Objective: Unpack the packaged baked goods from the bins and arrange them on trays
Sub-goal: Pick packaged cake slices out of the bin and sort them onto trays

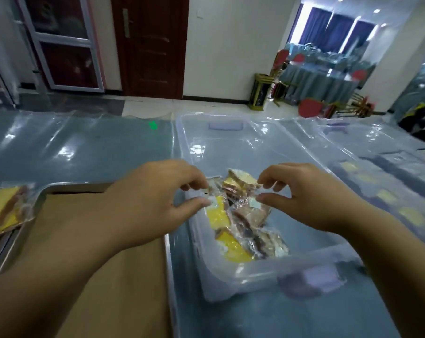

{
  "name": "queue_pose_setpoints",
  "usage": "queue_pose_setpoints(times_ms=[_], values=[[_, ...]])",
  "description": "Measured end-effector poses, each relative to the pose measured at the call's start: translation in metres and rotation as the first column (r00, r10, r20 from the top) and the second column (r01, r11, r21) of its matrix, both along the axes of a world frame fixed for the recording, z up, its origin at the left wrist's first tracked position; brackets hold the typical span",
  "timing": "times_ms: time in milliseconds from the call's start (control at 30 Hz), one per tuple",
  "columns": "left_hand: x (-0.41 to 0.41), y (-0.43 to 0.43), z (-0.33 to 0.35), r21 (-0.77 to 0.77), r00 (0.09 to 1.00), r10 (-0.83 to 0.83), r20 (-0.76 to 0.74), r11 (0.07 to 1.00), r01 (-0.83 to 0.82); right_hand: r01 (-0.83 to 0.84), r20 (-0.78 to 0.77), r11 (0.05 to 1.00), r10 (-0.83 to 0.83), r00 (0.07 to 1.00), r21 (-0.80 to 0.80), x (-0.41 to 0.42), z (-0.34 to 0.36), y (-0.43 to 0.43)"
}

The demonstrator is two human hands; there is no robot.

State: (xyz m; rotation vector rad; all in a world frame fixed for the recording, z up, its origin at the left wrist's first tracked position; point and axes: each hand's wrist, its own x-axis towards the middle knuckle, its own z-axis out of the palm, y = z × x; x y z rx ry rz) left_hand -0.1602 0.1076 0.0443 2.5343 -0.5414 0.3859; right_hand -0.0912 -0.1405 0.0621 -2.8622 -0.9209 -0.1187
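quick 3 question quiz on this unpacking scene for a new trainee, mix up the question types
1. True or false: the left hand and the right hand both pinch the wrapped pastry at the clear bin.
2. Multiple choice: on which side of the bin does the paper-lined tray lie? A) the person's left B) the person's right C) beyond the bin
3. Fill in: another package lies at the far ____ edge of the view.

Key: 1 true; 2 A; 3 left
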Motion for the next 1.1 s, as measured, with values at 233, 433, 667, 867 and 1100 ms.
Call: queue_pose_setpoints(times_ms=[233, 433, 667, 867, 1100], values=[[0.078, -0.045, 0.001, 0.292, 0.992, -0.015, -0.124, 0.955, 0.051, -0.005, -0.120, 0.972, -0.024, 0.992, -0.233, 0.080, -0.024, -0.030], [0.137, -0.076, -0.025, 0.514, 0.915, 0.162, -0.370, 0.856, 0.057, -0.098, -0.246, 0.909, -0.005, 0.969, -0.404, 0.152, -0.046, -0.029], [0.187, -0.106, -0.059, 0.655, 0.763, 0.337, -0.552, 0.742, 0.146, -0.216, -0.308, 0.850, 0.067, 0.949, -0.481, 0.214, -0.083, -0.006], [0.225, -0.115, -0.097, 0.751, 0.707, 0.464, -0.533, 0.645, 0.143, -0.159, -0.216, 0.860, 0.059, 0.975, -0.485, 0.244, -0.121, 0.006], [0.244, -0.113, -0.140, 0.743, 0.598, 0.537, -0.595, 0.652, 0.154, -0.029, -0.402, 0.917, -0.146, 0.904, -0.398, 0.248, -0.174, 0.003]])
